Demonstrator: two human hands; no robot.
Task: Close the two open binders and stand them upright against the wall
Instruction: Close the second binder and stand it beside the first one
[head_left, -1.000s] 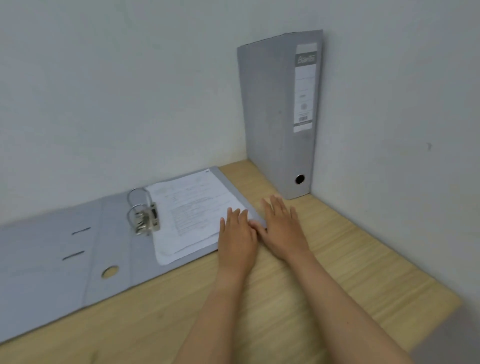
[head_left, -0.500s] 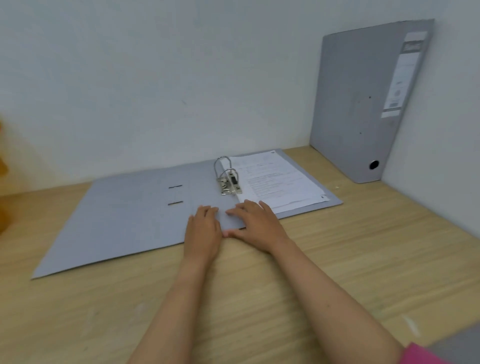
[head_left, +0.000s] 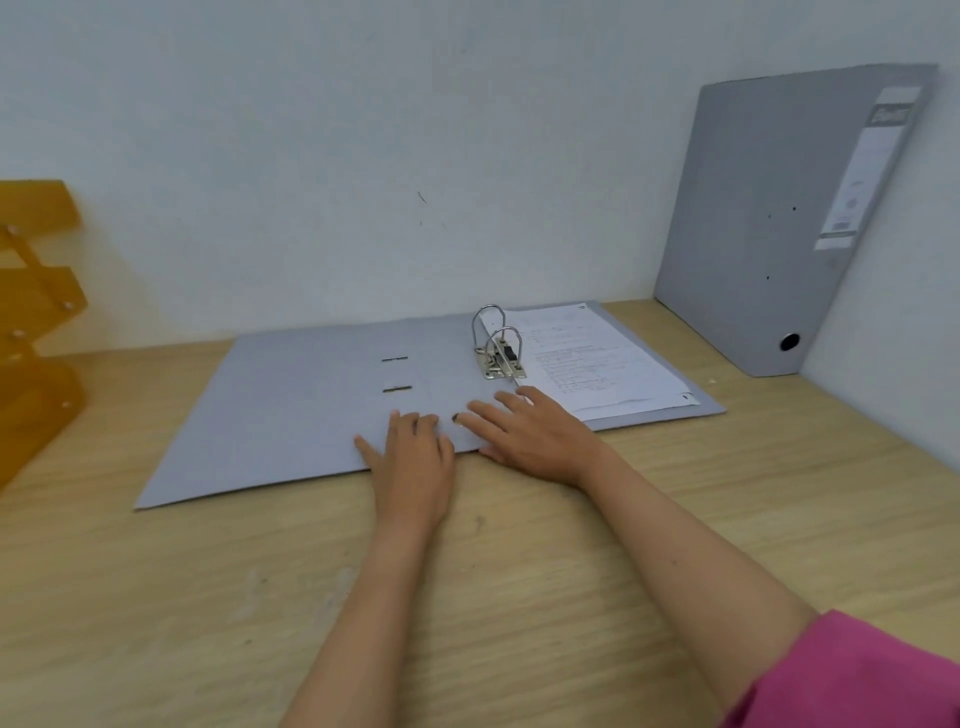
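A grey binder (head_left: 311, 410) lies open and flat on the wooden desk, its metal ring mechanism (head_left: 497, 345) upright near the middle and a stack of printed sheets (head_left: 597, 358) on its right half. My left hand (head_left: 413, 457) rests palm down on the binder's near edge, fingers spread. My right hand (head_left: 535, 434) lies flat beside it, fingers on the spine area just below the rings. A second grey binder (head_left: 779, 218) is closed and stands upright in the right corner against the wall, spine label facing out.
An orange plastic tiered tray (head_left: 31, 322) stands at the left edge of the desk. The wall (head_left: 363, 156) runs behind the binders and turns at the right corner. The wooden desk (head_left: 208, 597) extends towards me.
My hands have slid left along the open binder's near edge, from its right corner to the spine area. The view has swung left, bringing the orange tray into sight.
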